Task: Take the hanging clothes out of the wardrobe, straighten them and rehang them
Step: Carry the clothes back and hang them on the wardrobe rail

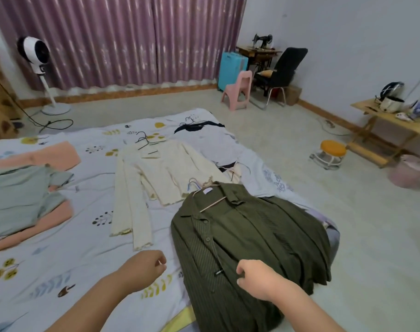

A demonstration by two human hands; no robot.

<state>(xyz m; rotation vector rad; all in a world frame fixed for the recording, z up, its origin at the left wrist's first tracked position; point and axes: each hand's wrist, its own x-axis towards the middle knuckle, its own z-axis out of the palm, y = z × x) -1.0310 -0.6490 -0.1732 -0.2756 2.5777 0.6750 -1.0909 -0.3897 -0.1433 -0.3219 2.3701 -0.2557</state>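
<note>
Nearest, the right hand (255,275) pinched the front edge of the olive shirt (252,236), which lay on its hanger (212,203) at the bed's (60,259) near corner. The left hand (145,264) hovered curled and empty just left of the shirt. Beyond the shirt lay a cream top (161,173). A hard tug could likely slide the shirt off its hanger or over the bed's edge.

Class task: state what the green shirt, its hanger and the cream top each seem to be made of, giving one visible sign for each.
Green shirt: thin woven cloth, matte; fine stripes, soft folds.
Hanger: probably wood or pale plastic; a light tan bar shows at the collar.
Cream top: apparently ribbed knit; lengthwise ridges, wavy trimmed hems.
</note>
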